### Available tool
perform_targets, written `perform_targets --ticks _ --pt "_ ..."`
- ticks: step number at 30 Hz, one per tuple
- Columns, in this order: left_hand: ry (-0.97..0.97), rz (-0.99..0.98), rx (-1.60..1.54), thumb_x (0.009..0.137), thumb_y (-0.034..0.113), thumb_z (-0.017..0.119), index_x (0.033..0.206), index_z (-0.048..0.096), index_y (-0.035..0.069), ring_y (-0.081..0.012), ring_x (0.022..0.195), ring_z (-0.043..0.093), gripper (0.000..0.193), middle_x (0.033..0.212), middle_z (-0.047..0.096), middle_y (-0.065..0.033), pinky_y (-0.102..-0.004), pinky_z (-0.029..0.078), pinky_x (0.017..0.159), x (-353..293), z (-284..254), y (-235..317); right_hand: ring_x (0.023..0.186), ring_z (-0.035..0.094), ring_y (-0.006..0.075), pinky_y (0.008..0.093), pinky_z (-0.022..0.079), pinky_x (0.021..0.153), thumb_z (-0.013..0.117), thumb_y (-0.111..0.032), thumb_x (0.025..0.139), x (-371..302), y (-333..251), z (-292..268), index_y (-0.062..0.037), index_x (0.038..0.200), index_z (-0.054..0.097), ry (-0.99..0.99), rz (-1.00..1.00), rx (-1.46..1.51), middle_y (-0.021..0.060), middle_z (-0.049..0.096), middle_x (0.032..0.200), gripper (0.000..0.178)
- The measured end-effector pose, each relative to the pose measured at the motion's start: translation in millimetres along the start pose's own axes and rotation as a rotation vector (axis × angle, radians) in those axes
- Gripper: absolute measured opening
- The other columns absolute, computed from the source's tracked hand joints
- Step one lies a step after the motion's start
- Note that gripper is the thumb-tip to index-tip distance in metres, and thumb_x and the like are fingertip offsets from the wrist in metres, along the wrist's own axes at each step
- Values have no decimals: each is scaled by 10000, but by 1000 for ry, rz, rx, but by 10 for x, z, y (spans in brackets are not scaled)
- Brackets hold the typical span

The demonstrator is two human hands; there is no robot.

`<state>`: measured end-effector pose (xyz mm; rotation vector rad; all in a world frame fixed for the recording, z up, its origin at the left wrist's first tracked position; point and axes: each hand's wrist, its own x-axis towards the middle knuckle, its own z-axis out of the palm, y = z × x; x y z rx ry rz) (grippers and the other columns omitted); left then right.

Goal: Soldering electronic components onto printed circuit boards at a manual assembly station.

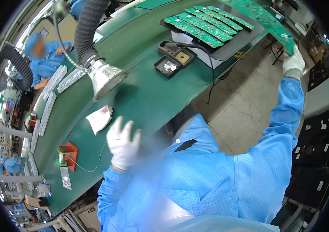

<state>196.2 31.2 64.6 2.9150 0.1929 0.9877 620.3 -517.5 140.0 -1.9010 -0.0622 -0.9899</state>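
Note:
My right hand (294,63), in a white glove, grips one end of a long green circuit board (267,21), raised at the far right beyond the bench. The board's other end runs past the top of the view. My left hand (122,142), also gloved, is over the near bench edge with its fingers apart and nothing in them. Close to it lies a crumpled white cloth (99,119). Several similar green boards (207,26) lie side by side on a dark tray (228,48) on a white box at the far end.
A silver fume hood (104,77) hangs from a ribbed hose above the green bench (145,100). Behind it stand a soldering iron holder (180,55) and a black tray (167,66). A solder spool (62,156) sits on a red stand. Across the bench, a person in blue (42,63) works.

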Motion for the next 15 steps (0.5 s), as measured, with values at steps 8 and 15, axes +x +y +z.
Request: perform_targets --ticks 8,15 --pt "-266 164 -54 713 264 769 1083 637 92 -351 1137 533 429 1233 561 -153 -448 430 944 403 627 516 918 690 240 359 557 773 435 -288 1000 554 1578 155 -116 1145 637 265 374 -62 104 702 1042 302" --pt "-263 110 3 715 275 774 1117 624 129 -337 1158 529 453 1226 565 -140 -448 416 981 357 1013 463 951 663 444 576 516 882 655 -317 895 1100 968 1162 -118 1174 629 429 757 642 164 682 1133 343"
